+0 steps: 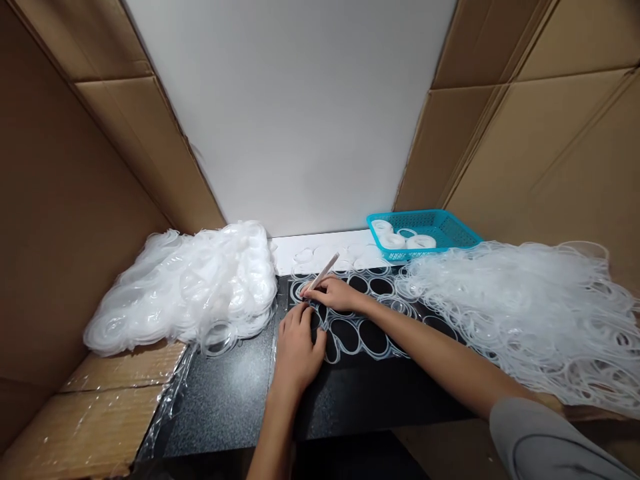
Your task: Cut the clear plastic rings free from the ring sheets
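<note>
A sheet of joined translucent rings (345,335) lies on the black work surface in front of me. My right hand (334,295) pinches a pale, slim, pen-like stick (327,268), its upper end tilted up to the right. The stick's lower end is at the upper left of the sheet, partly hidden by my fingers. Just below it, my left hand (300,343) lies palm down on the sheet's left edge, fingers stretched out and thumb apart. Several dark round openings show through the sheet.
A large pile of clear ring sheets (195,287) stands on the left, over cardboard (110,407). To the right spreads a heap of thin translucent ring scraps (545,313). A blue basket (457,230) at the back right holds white ring stacks (421,243). Cardboard walls (565,140) enclose both sides.
</note>
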Motion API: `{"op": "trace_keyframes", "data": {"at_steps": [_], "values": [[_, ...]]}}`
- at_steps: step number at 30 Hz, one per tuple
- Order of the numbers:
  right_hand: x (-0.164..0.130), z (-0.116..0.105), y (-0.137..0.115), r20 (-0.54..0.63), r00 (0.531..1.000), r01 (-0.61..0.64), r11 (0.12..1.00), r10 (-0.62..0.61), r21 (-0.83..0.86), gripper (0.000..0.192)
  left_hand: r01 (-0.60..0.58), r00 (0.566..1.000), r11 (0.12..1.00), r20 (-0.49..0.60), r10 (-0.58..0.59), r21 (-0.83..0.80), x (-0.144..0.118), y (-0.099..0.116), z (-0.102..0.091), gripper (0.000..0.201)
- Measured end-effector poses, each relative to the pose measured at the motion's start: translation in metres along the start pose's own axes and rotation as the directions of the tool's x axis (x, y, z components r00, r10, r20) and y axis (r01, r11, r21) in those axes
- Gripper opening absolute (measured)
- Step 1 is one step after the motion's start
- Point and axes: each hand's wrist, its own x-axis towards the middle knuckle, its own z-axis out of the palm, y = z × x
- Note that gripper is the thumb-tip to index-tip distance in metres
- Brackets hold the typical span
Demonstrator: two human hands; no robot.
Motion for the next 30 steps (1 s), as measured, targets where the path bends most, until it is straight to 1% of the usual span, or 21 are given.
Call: {"op": "trace_keyframes", "data": {"at_steps": [3,8,10,12,15,18,20,21,22,24,26,30], "values": [[-0.002,0.0,0.0,-0.003,1.0,0.03,0.999,-0.03,-0.025,0.022,-0.016,0.999,1.0,0.034,0.015,0.026,0.001,-0.005,-0.002,0.04],[-0.003,-0.001,0.001,0.005,0.997,0.082,0.996,-0.082,-0.04,0.022,-0.031,0.999,0.999,0.014,0.03,0.029,0.001,-0.005,-0.004,0.039],[-0.002,0.001,0.005,0.018,0.989,0.15,0.988,-0.149,-0.038,0.021,-0.004,1.0,0.999,0.01,0.003,0.054,0.004,-0.003,-0.004,0.043],[-0.002,0.003,0.008,0.03,0.97,0.242,0.968,-0.241,-0.072,0.021,0.035,0.999,0.995,0.016,-0.037,0.092,0.007,0.0,-0.003,0.046],[-0.004,0.005,0.009,0.064,0.934,0.355,0.903,-0.35,-0.24,0.024,0.072,0.996,0.989,0.038,-0.078,0.127,0.009,0.001,-0.003,0.048],[-0.005,0.006,0.004,0.146,0.914,0.4,0.778,-0.379,-0.485,0.021,0.081,0.995,0.987,0.045,-0.088,0.137,0.009,0.001,-0.003,0.046],[-0.002,0.005,-0.001,0.18,0.912,0.397,0.686,-0.367,-0.611,0.021,0.078,0.996,0.988,0.037,-0.084,0.137,0.008,0.0,-0.003,0.044],[0.001,0.004,-0.003,0.182,0.916,0.384,0.655,-0.356,-0.651,0.021,0.076,0.996,0.988,0.03,-0.081,0.136,0.008,0.0,-0.003,0.043],[0.006,0.001,-0.005,0.174,0.923,0.365,0.639,-0.343,-0.677,0.021,0.075,0.997,0.988,0.022,-0.079,0.134,0.007,0.0,-0.003,0.041],[0.02,-0.008,-0.008,0.149,0.941,0.317,0.634,-0.304,-0.706,0.023,0.075,0.997,0.989,0.008,-0.076,0.13,0.007,-0.001,-0.002,0.035],[0.038,-0.021,-0.011,0.126,0.96,0.259,0.63,-0.249,-0.732,0.024,0.073,0.997,0.989,0.002,-0.074,0.126,0.007,0.0,-0.002,0.031],[0.075,-0.05,-0.016,0.069,0.989,0.134,0.584,-0.133,-0.801,0.027,0.077,0.997,0.989,0.005,-0.078,0.124,0.006,0.002,-0.003,0.031]]}}
